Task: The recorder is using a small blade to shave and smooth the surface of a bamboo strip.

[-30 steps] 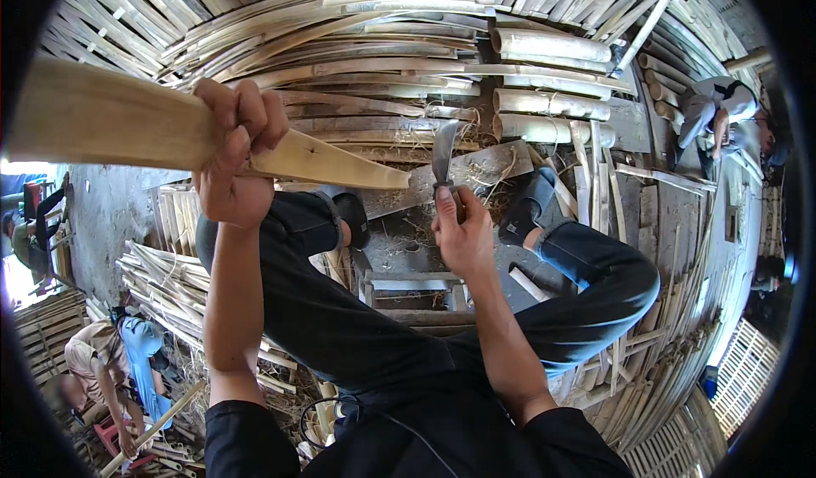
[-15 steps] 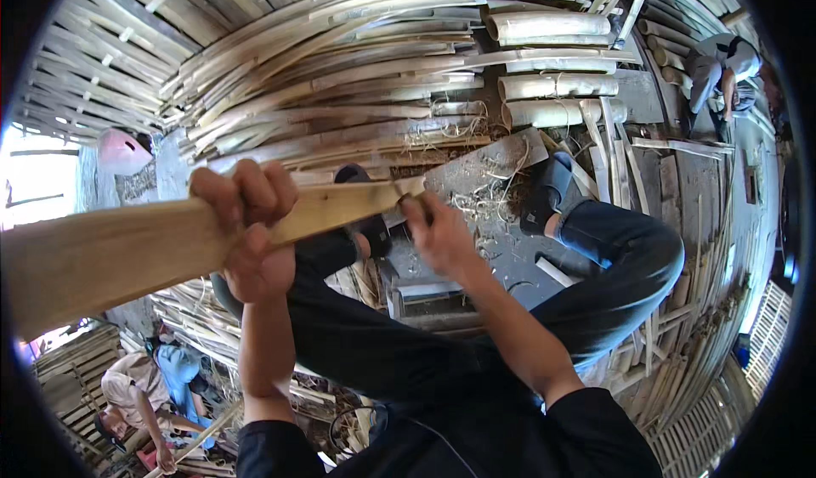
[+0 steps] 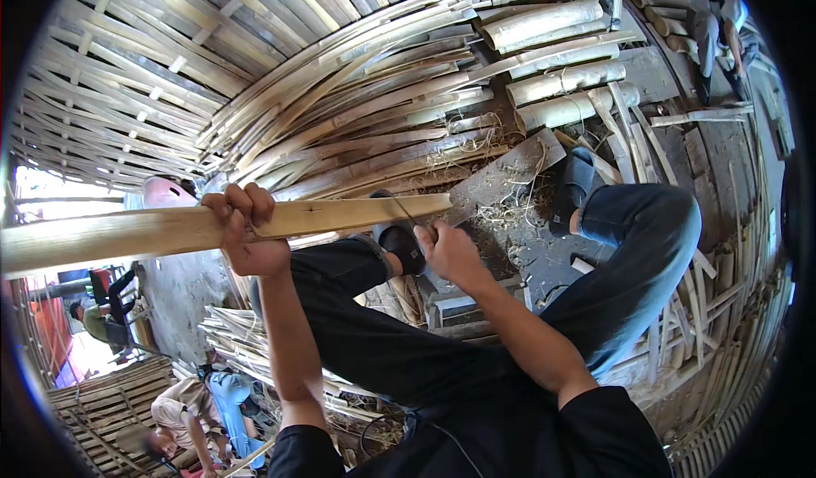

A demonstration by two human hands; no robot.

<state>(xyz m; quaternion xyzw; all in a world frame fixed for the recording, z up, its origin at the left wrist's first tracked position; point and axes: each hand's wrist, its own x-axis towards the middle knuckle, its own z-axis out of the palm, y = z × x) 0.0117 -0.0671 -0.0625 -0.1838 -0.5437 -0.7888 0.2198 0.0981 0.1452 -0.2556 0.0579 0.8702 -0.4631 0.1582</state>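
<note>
A long pale bamboo slat (image 3: 127,237) stretches from the left edge toward the middle, narrowing to its far tip. My left hand (image 3: 248,238) grips it from below, fingers curled over its upper edge. In my right hand (image 3: 448,248) is a knife (image 3: 405,209), its thin dark blade lying across the slat a little short of the tip. The fist covers the knife's handle. Just past the slat's end lies a flat wooden plank (image 3: 512,172) between my feet, with curly shavings (image 3: 510,213) on and around it.
Long bamboo strips (image 3: 365,113) are stacked ahead, with split bamboo halves (image 3: 565,79) to their right. A small low stool (image 3: 476,302) stands between my legs. One person (image 3: 195,414) bends at lower left; another person (image 3: 718,32) is at upper right. Loose strips (image 3: 693,316) lie right.
The slat has come closer to level and shows less of its face. The knife blade now sits farther back from the tip. My view has shifted, bringing another person in at left.
</note>
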